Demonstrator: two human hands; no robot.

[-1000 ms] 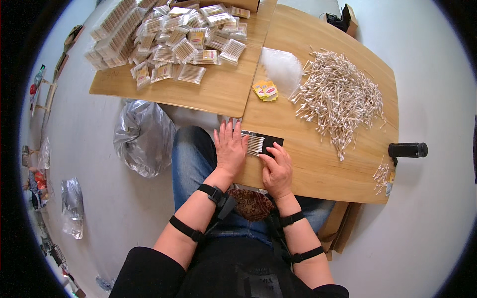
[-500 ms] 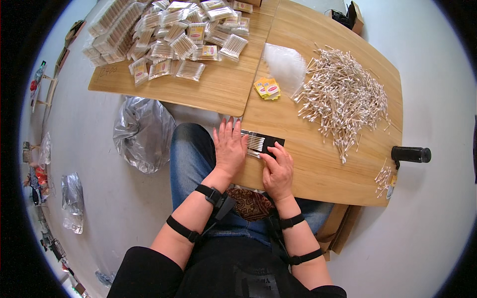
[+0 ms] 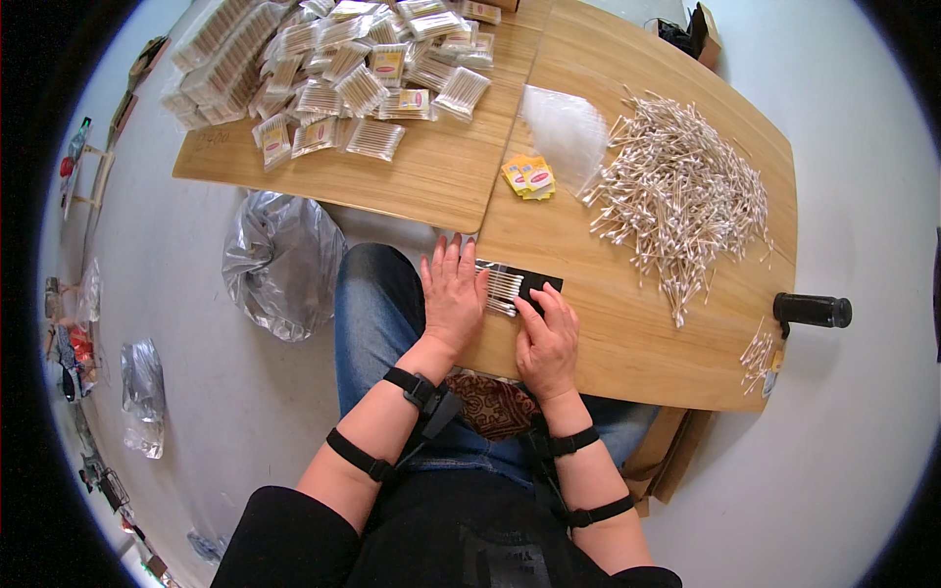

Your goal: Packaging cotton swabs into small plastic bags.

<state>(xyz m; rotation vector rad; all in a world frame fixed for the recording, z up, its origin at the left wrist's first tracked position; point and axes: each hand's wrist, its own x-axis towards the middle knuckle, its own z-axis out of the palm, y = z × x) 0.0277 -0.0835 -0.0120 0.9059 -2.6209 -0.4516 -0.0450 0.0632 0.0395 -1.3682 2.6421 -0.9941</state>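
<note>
A row of white-tipped cotton swabs (image 3: 503, 287) lies side by side on a small flat black board (image 3: 541, 280) near the table edge in front of me. My left hand (image 3: 455, 297) rests flat over the left end of the row, fingers stretched out and together, hiding that end. From the right, my right hand (image 3: 551, 338) reaches in with bent, slightly parted fingers. Its fingertips touch the board and the right tips of the lowest swabs; nothing shows in its grip. A clear plastic edge appears along the row, but I cannot tell whether it is a bag.
Loose swabs form a big heap (image 3: 681, 196) at the right. Beside it are clear plastic bags (image 3: 564, 132) and yellow cards (image 3: 529, 177). Filled swab packs (image 3: 375, 139) pile up far left. A black cylinder (image 3: 812, 310) juts past the right table edge. A grey plastic sack (image 3: 279, 265) stands on the floor.
The lowest swab, which stuck out at a slant, now lies closer in line with the row. My right fingertips have shifted slightly along the swab ends; my left hand stays put.
</note>
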